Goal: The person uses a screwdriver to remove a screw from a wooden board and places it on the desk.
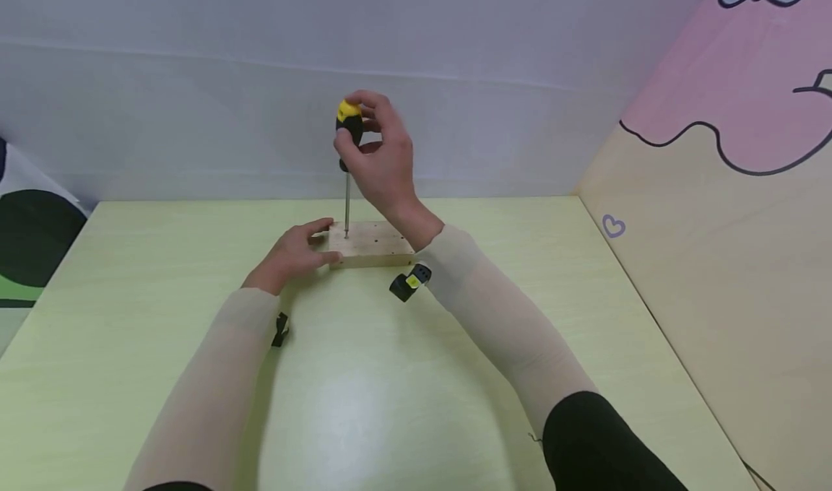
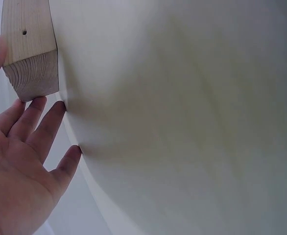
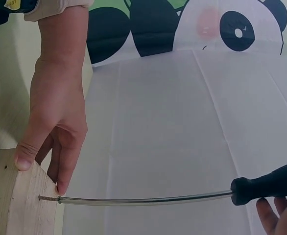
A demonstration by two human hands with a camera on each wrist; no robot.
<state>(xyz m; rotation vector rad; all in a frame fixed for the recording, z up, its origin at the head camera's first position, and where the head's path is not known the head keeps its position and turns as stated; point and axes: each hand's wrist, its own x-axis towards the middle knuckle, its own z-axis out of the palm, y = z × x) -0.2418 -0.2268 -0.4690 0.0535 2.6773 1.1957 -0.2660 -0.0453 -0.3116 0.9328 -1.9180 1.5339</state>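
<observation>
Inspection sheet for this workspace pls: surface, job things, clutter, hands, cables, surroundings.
Surface: pale table, in use under the work.
Job things: wooden block lies on the table, with small holes; screw partly in, shank showing; screwdriver roughly upright, tip at the screw head.
Clutter: nothing seen.
Left hand: grips one end of the block.
Right hand: grips the screwdriver handle.
Cables: thin dark strand by the table's lower-right corner in the head view; can't tell if it's a cable.
Surroundings: plain light backdrop; pink-and-cream side panel; panda print.
</observation>
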